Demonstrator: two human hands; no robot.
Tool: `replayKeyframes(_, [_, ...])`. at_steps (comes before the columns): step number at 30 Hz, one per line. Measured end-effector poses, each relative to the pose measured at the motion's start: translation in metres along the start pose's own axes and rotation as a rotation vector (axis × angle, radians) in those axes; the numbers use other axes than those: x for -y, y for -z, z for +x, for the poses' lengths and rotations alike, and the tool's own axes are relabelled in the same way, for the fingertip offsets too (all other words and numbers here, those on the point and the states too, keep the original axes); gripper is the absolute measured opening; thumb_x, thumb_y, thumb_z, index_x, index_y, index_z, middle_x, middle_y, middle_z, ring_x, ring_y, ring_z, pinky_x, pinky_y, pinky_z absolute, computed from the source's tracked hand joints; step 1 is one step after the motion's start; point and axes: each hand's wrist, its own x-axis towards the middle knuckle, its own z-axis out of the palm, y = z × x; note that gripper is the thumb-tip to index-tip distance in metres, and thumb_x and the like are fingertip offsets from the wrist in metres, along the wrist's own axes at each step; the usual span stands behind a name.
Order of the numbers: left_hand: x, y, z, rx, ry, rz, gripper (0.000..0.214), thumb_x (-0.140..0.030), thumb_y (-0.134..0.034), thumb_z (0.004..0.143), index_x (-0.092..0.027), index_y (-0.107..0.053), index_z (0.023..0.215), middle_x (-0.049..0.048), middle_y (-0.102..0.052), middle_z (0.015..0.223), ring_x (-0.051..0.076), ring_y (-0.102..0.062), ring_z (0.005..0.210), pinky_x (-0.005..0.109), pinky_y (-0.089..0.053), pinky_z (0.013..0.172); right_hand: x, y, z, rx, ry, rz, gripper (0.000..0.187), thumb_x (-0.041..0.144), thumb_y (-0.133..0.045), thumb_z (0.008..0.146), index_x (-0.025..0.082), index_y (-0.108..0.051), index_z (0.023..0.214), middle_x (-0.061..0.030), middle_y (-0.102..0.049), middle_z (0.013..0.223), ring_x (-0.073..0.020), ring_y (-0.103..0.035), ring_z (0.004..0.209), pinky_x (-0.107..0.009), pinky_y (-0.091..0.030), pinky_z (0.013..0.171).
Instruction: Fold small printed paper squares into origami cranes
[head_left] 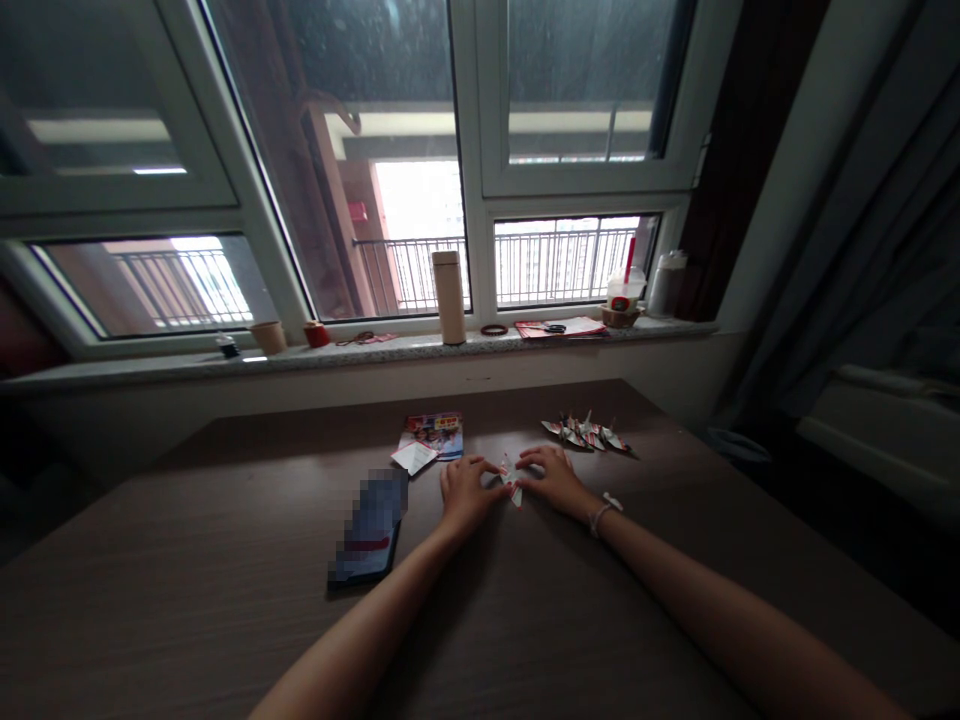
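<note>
Between my two hands is a small piece of folded white-and-red paper (512, 484), pointed at its top and bottom. My left hand (469, 490) pinches its left side, thumb and forefinger closed on it. From the other side my right hand (555, 482) grips its right edge with the fingertips. Several folded paper cranes (585, 432) stand in a cluster behind my right hand. Past my left hand lies a colourful printed booklet (442, 428), with a white paper square (415, 457) overlapping its lower left.
Left of my left forearm a phone (369, 527) lies on the brown table (225, 560). On the windowsill (360, 352) stand a beige flask (448, 298), a paper cup (267, 338), a red spool (316, 334), scissors (555, 328) on papers and a drink cup (624, 292).
</note>
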Motion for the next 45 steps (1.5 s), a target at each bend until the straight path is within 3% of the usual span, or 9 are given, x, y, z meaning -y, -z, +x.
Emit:
replayKeyframes(5, [0.002, -0.002, 0.000, -0.059, 0.013, -0.018, 0.040, -0.046, -0.076, 0.069, -0.030, -0.071, 0.105, 0.0036, -0.060, 0.127, 0.027, -0.047, 0.123, 0.041, -0.028, 0.109, 0.000, 0.000, 0.002, -0.011, -0.001, 0.063, 0.032, 0.038, -0.075, 0.069, 0.027, -0.072, 0.099, -0.0041, -0.068, 0.116, -0.0284, -0.047, 0.123, -0.043, -0.028, 0.106])
replayKeyframes(11, [0.001, -0.003, 0.001, -0.030, 0.029, -0.045, 0.020, -0.046, -0.074, 0.071, -0.029, -0.077, 0.081, 0.0018, -0.058, 0.134, 0.030, -0.043, 0.128, 0.049, -0.022, 0.113, 0.003, 0.002, 0.002, 0.009, 0.029, 0.187, 0.026, 0.034, -0.073, 0.071, 0.023, -0.070, 0.094, -0.0033, -0.074, 0.097, -0.0284, -0.058, 0.110, -0.050, -0.024, 0.106])
replayKeyframes(15, [-0.002, -0.001, 0.003, -0.014, 0.050, -0.118, 0.011, -0.039, -0.076, 0.071, -0.029, -0.076, 0.075, 0.0006, -0.061, 0.132, 0.032, -0.043, 0.128, 0.055, -0.018, 0.114, 0.003, 0.001, 0.001, -0.004, 0.030, 0.240, 0.027, 0.032, -0.073, 0.072, 0.024, -0.070, 0.097, -0.0026, -0.074, 0.094, -0.0284, -0.060, 0.107, -0.056, -0.019, 0.108])
replayKeyframes(18, [-0.004, 0.001, 0.004, -0.035, 0.066, -0.179, 0.007, -0.034, -0.074, 0.073, -0.027, -0.075, 0.075, 0.0008, -0.062, 0.132, 0.031, -0.044, 0.129, 0.057, -0.019, 0.114, -0.002, -0.001, 0.003, -0.022, 0.037, 0.246, 0.028, 0.037, -0.072, 0.074, 0.026, -0.072, 0.099, -0.0040, -0.074, 0.099, -0.0287, -0.059, 0.109, -0.054, -0.022, 0.108])
replayKeyframes(22, [-0.006, 0.004, 0.004, -0.071, 0.048, -0.232, 0.005, -0.031, -0.074, 0.074, -0.027, -0.075, 0.076, 0.0013, -0.063, 0.131, 0.030, -0.045, 0.129, 0.058, -0.019, 0.113, -0.009, -0.005, 0.008, -0.019, 0.073, 0.219, 0.019, 0.042, -0.068, 0.079, 0.026, -0.077, 0.083, -0.0047, -0.073, 0.104, -0.0280, -0.056, 0.111, -0.048, -0.026, 0.106])
replayKeyframes(26, [-0.008, 0.003, 0.003, -0.095, 0.050, -0.247, 0.004, -0.030, -0.075, 0.073, -0.027, -0.075, 0.076, 0.0009, -0.063, 0.130, 0.030, -0.045, 0.129, 0.056, -0.021, 0.113, -0.012, -0.006, 0.010, -0.065, 0.121, 0.235, 0.016, 0.040, -0.069, 0.079, 0.026, -0.078, 0.078, -0.0048, -0.072, 0.104, -0.0262, -0.055, 0.111, -0.044, -0.031, 0.103])
replayKeyframes(34, [-0.006, 0.000, 0.003, -0.120, 0.066, -0.250, 0.011, -0.038, -0.073, 0.075, -0.027, -0.075, 0.078, 0.0012, -0.064, 0.128, 0.029, -0.048, 0.127, 0.051, -0.026, 0.111, -0.005, -0.008, 0.007, -0.149, 0.144, 0.275, 0.012, 0.038, -0.073, 0.078, 0.027, -0.078, 0.078, -0.0051, -0.070, 0.104, -0.0256, -0.053, 0.111, -0.042, -0.033, 0.102])
replayKeyframes(45, [-0.012, 0.006, 0.001, -0.122, 0.050, -0.286, 0.004, -0.029, -0.074, 0.072, -0.025, -0.072, 0.071, 0.0014, -0.061, 0.133, 0.030, -0.042, 0.130, 0.058, -0.022, 0.112, -0.004, -0.012, 0.006, -0.142, 0.110, 0.305, 0.013, 0.039, -0.074, 0.076, 0.027, -0.077, 0.078, -0.0046, -0.070, 0.104, -0.0264, -0.050, 0.114, -0.044, -0.031, 0.103])
